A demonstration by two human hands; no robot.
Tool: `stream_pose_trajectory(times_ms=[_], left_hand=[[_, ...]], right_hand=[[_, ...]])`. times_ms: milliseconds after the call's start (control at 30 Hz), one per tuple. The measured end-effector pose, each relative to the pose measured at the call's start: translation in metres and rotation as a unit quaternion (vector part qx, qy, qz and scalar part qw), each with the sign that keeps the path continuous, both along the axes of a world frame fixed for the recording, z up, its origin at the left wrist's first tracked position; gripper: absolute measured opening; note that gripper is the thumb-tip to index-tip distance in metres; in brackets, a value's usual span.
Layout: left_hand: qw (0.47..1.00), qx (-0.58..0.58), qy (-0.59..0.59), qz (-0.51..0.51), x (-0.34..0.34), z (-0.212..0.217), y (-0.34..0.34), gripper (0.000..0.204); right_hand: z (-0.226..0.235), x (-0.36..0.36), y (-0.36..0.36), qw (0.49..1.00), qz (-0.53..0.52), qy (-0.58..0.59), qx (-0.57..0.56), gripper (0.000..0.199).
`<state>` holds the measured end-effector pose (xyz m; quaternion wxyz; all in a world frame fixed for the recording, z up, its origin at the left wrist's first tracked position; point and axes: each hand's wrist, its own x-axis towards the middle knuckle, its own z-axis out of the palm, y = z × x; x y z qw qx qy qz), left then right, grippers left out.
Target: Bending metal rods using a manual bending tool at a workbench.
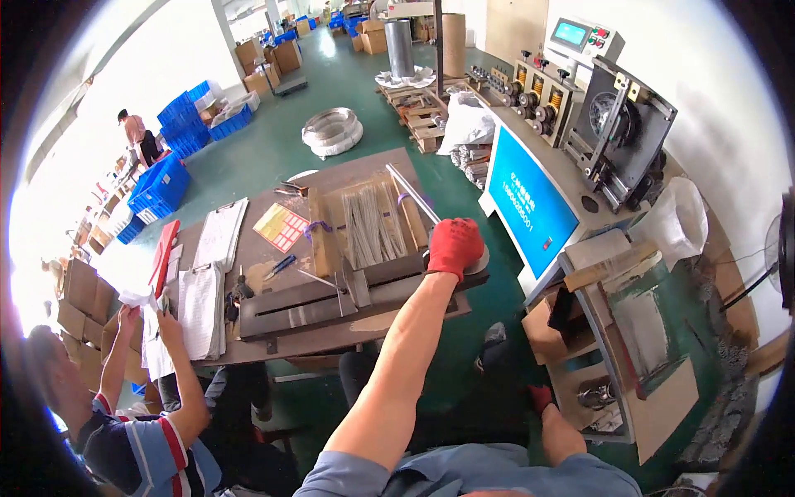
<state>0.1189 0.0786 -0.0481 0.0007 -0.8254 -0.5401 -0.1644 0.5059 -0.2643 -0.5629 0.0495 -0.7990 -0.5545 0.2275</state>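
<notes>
My left hand (pixel 455 247), in a red glove, is closed in a fist at the right end of the long dark metal bar (pixel 286 319) on the table's front edge. A thin silvery rod (pixel 411 192) runs up to the fist; what the fingers grip is hidden. Behind the bar, a bundle of thin pale wires or rods (pixel 373 222) lies between two wooden blocks (pixel 324 236), with purple ties beside them. My right hand (pixel 540 399), also red-gloved, hangs low beside the open-fronted stand (pixel 592 356); its fingers cannot be made out.
The brown table (pixel 377 170) also bears papers (pixel 201 306), a blue-handled tool (pixel 280 266) and a coloured card (pixel 281 227). At left a co-worker (pixel 141 439) holds papers. On the right stands a machine with a blue panel (pixel 530 203). A wire coil (pixel 332 131) lies on the floor beyond.
</notes>
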Motion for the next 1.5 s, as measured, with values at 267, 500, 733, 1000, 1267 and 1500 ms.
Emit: stream_pose_trajectory(times_ms=[267,500,733,1000,1267,1500], left_hand=[[0.999,0.012,0.026,0.014,-0.011,-0.011,-0.004,0.029],[0.998,-0.011,0.044,0.039,-0.013,-0.014,0.002,0.034],[0.997,-0.023,0.064,0.042,-0.007,-0.007,0.001,0.035],[0.996,-0.019,0.065,0.051,-0.001,-0.004,-0.001,0.037],[0.992,-0.023,0.097,0.077,-0.008,0.007,-0.01,0.037],[0.992,0.005,0.101,0.069,-0.007,-0.001,-0.007,0.034]], right_hand=[[0.047,-0.052,0.0,0.99,0.083,0.06,-0.101,0.035],[0.055,-0.066,0.016,0.979,-0.11,0.16,-0.065,0.044],[0.114,-0.066,0.062,0.9,-0.251,0.333,0.127,0.052],[0.187,-0.043,0.091,0.825,-0.256,0.398,0.308,0.025],[0.333,-0.071,0.101,0.85,-0.148,0.39,0.321,0.03],[0.39,-0.073,0.096,0.921,0.033,0.057,0.383,0.041]])
